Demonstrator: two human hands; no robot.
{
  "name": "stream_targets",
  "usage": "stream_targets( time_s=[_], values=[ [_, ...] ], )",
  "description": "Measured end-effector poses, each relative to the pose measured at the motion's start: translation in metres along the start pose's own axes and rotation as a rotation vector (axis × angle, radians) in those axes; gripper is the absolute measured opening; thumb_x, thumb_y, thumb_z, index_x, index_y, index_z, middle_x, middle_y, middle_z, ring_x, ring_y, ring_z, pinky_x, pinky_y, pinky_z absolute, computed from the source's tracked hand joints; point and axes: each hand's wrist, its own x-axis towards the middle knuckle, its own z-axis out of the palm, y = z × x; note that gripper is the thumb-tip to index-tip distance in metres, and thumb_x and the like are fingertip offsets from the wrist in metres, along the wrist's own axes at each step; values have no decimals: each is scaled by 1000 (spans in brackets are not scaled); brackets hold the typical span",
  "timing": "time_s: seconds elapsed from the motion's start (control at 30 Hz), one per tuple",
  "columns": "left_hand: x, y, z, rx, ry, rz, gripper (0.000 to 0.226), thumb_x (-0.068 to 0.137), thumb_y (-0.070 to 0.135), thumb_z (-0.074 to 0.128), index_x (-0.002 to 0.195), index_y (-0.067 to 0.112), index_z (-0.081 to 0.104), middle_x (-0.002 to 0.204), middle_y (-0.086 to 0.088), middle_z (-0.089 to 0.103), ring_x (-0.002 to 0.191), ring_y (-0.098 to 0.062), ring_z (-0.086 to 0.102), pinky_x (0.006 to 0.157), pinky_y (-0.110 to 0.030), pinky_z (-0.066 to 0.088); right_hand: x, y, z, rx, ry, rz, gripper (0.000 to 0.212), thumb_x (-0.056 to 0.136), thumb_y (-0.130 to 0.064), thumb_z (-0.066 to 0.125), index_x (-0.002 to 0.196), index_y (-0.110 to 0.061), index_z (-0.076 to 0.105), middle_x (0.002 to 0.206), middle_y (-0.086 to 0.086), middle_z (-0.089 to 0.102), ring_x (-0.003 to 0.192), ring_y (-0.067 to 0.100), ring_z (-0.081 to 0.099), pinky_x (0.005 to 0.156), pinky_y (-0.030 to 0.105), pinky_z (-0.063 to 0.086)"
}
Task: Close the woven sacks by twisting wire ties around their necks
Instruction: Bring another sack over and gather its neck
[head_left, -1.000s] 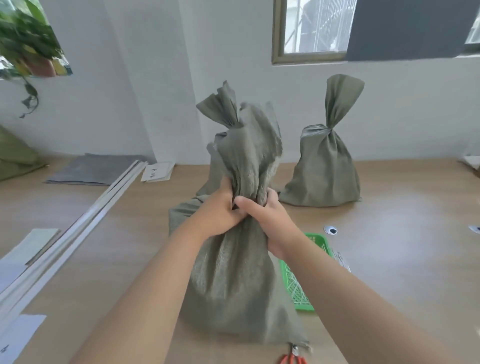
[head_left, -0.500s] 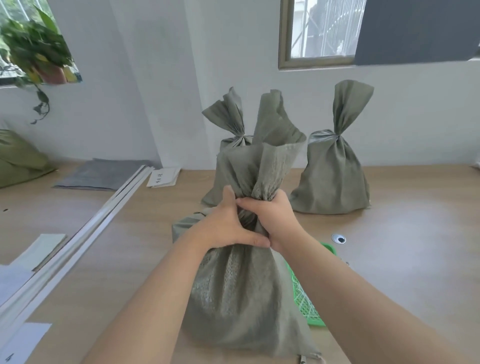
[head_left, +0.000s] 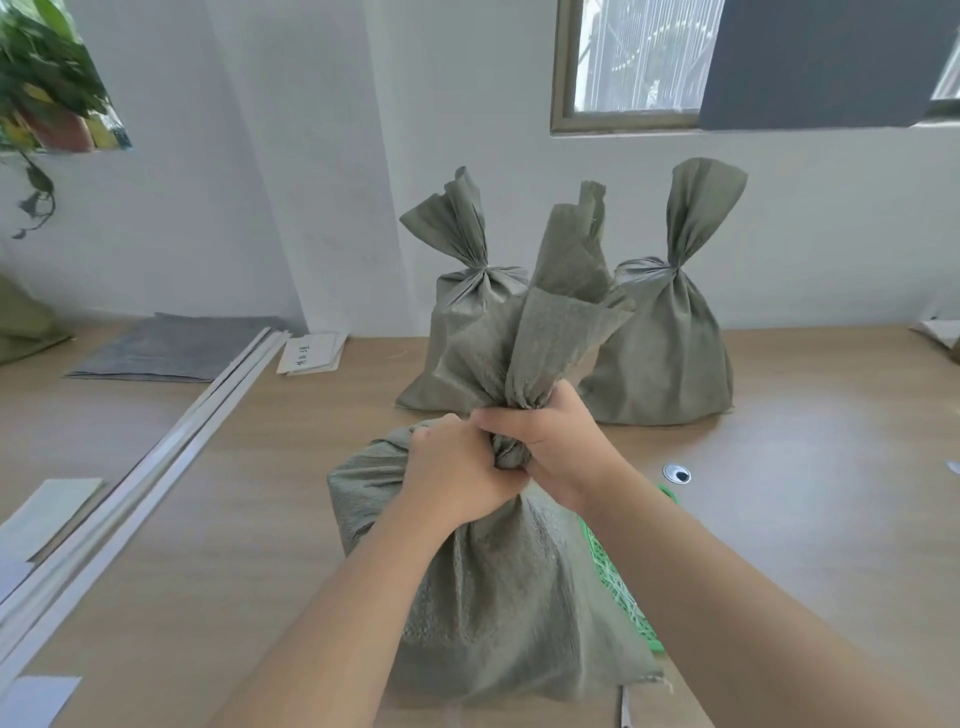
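From the head camera, the near sack (head_left: 498, 597) stands upright on the wooden counter (head_left: 805, 493), straight in front of the person and closest to the camera. Both hands are wrapped round its gathered neck (head_left: 511, 460). The left grip (head_left: 457, 467) is curled tight on the neck from the left side, knuckles up. The right grip (head_left: 561, 447) is closed round it from the right, with its thumb lying over the top of the bunched cloth. The two hands touch each other at the neck. Above them the loose top (head_left: 561, 332) of the sack flares up and open. No tie can be made out on this neck, which the hands mostly cover. Behind it stand two more sacks, the rear left sack (head_left: 457, 338) and the rear right sack (head_left: 670, 353), each cinched at the neck with its top fanned out; what binds them is too small to tell. A green basket (head_left: 618, 577) lies just beside the near sack on its right, partly hidden by the right forearm. A round grommet (head_left: 676, 473) is set in the counter near the basket. Long white strips (head_left: 156, 467) run along the left of the counter, with a grey sheet (head_left: 171, 345) and a written card (head_left: 311, 353) at their far end. A potted plant (head_left: 47, 88) sits at upper left, and a window (head_left: 628, 62) is in the wall above the sacks.
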Motion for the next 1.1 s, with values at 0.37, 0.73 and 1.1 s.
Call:
stream_targets(
  time_s=[0.37, 0.73, 1.1],
  values=[
    [12, 12, 3, -29, -147, -19, 18, 87, 28, 54, 102, 32, 64, 106, 7, 65, 115, -23, 53, 94, -41, 30, -3, -6, -4, -36, 177, -47, 32, 70, -7, 82, 97, 6, 70, 94, 15, 75, 88, 24, 71, 77, 51, 54],
    [13, 4, -8, -86, -204, -23, 43, 60, 43, 77, 93, 28, 54, 87, 11, 65, 95, -20, 61, 94, -43, 40, -3, -30, 2, 187, -20, -114, 24, 77, 10, 71, 82, -12, 64, 75, 0, 60, 76, 16, 58, 83, 40, 45],
    [6, 3, -14, -284, -141, -34, 96, 60, 37, 84, 136, 35, 27, 94, 19, 61, 100, -18, 57, 100, -43, 41, -7, -35, -9, 309, -117, -98, 40, 48, -27, 97, 76, -17, 72, 79, 2, 60, 77, 15, 63, 92, 47, 47]
  ],
)
